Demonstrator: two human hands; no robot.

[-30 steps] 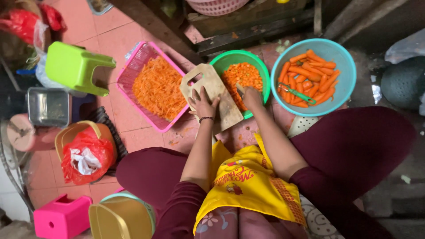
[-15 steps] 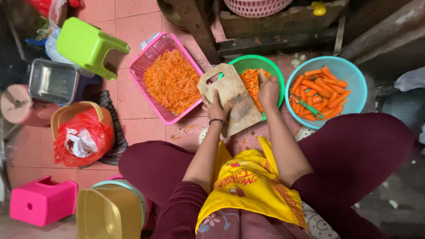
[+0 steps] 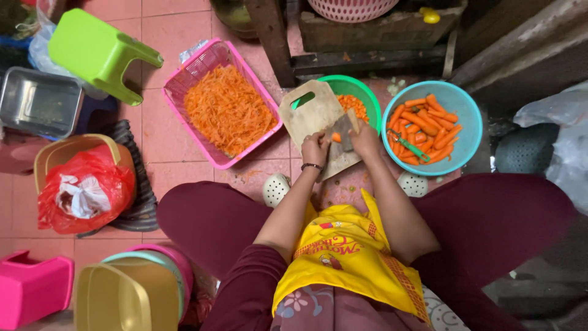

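Mid-slice now: left hand (image 3: pixel 314 147) pins a carrot piece (image 3: pixel 335 137) on the cutting board (image 3: pixel 312 116), right hand (image 3: pixel 365 138) grips the knife (image 3: pixel 348 130), another steady downward cut looks due.

Cutting board (image 3: pixel 309 116) hemmed in: pink basket (image 3: pixel 184 92) just left, green bowl (image 3: pixel 361 92) behind, blue bowl (image 3: pixel 468 116) right — bare floor tiles (image 3: pixel 162 138) (left of basket) give room; dark bench leg (image 3: pixel 269 37) blocks ahead.

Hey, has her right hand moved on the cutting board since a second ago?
Barely. The right hand stays at the wooden cutting board's right edge beside the green bowl, knife down on a carrot piece; the camera shifted more.
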